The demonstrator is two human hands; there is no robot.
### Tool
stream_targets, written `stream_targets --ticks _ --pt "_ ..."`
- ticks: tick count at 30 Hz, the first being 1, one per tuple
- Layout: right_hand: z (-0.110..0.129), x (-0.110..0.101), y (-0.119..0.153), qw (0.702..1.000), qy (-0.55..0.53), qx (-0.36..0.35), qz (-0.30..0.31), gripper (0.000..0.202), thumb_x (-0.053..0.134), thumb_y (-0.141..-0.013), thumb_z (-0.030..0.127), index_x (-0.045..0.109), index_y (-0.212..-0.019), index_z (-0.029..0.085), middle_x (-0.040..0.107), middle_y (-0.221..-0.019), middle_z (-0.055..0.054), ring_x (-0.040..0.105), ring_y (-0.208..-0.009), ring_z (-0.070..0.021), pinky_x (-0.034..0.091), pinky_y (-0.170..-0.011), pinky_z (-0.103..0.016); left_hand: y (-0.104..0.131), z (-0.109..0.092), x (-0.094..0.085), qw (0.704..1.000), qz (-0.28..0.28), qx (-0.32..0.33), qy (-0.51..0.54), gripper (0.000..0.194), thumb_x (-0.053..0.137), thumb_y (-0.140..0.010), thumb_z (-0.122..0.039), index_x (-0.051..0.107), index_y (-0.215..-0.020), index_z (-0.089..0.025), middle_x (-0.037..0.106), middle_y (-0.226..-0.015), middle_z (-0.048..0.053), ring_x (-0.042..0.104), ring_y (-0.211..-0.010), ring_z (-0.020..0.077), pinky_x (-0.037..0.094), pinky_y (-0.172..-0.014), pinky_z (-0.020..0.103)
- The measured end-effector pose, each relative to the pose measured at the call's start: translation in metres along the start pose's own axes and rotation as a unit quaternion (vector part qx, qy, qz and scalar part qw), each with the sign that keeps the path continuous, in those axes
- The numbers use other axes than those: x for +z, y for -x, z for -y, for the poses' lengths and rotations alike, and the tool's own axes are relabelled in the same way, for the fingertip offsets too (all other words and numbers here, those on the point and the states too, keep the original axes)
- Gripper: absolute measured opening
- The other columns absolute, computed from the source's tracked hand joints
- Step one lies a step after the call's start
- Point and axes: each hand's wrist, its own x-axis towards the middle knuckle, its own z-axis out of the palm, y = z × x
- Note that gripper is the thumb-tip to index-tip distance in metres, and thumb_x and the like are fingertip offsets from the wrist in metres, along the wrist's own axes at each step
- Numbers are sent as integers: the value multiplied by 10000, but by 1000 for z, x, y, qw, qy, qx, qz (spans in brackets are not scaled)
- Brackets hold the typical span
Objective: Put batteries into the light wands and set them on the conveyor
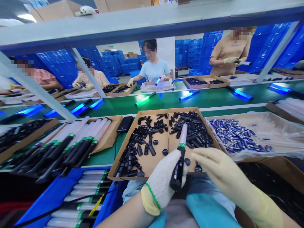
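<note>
One light stick (181, 154), top toward one o'clock, is gripped in the curled fingers of the left hand (162, 177) above the cardboard tray (150, 166). At its four o'clock, the right hand (219, 166) slants toward ten, fingers extended.

Factory assembly line: green conveyor (166, 102), stacked blue crates (111, 65).

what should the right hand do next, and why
Probably reach to the black pieces and pick up one: the right hand is open and looks unoccupied near them, while the left hand grips the unlit light stick, whose handle seems to have an uncovered slot.
</note>
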Motion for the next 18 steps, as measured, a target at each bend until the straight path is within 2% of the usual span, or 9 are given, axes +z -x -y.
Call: stream_targets --ticks 3,5,9,12,14,15,16,18 --pt "-25 -7 13 989 -18 131 -59 270 473 -963 232 692 -1119 241 696 -1125 -76 666 -1013 -214 574 -866 -380 4 -2 1 998 19 -38 -50 237 639 -888 -367 572 -967 -154 617 -629 24 515 -419 102 360 -346 183" --pt "-28 -9 17 983 -48 169 -50 241 495 -962 288 711 -1063 253 699 -1094 -66 675 -988 -212 582 -856 -364 6 -1 3 997 25 -37 -66 261 650 -868 -390 557 -983 -175 609 -621 8 496 -404 97 352 -343 178" --pt "-7 -3 13 971 -161 174 35 257 469 -983 288 709 -1073 291 686 -1126 -42 658 -1031 -184 563 -908 -331 5 3 5 997 43 6 -62 333 716 -807 -399 580 -1035 -197 597 -662 -9 560 -539 112 437 -453 181" --pt "9 12 7 934 -245 255 50 271 468 -984 337 692 -1130 292 661 -1217 -50 609 -1150 -210 483 -1048 -426 0 0 4 976 49 108 -180 375 641 -859 -446 618 -1144 -203 638 -734 22 591 -610 141 468 -527 213" --pt "15 24 1 883 -330 332 39 329 505 -958 363 642 -1247 287 609 -1337 -60 541 -1265 -238 380 -1136 -505 -3 -7 4 944 37 198 -261 416 646 -861 -413 635 -1225 -214 692 -937 69 646 -810 185 503 -672 235" --pt "18 30 -3 844 -399 357 36 387 522 -941 353 597 -1315 284 567 -1399 -62 508 -1309 -244 349 -1154 -520 -5 -12 5 927 26 238 -289 456 677 -842 -383 633 -1268 -227 692 -1052 79 643 -940 209 496 -764 238" --pt "21 36 -8 793 -485 367 38 449 536 -921 327 550 -1367 280 533 -1440 -64 495 -1327 -248 347 -1154 -526 -6 -16 7 908 12 272 -317 508 712 -814 -353 627 -1302 -244 684 -1119 77 622 -1039 230 474 -836 238" --pt "28 46 -18 661 -662 350 54 534 553 -880 256 492 -1411 261 528 -1445 -80 538 -1292 -257 403 -1114 -523 -10 -22 13 851 -15 331 -408 573 747 -777 -316 621 -1335 -273 694 -1068 69 611 -1069 265 439 -895 255"
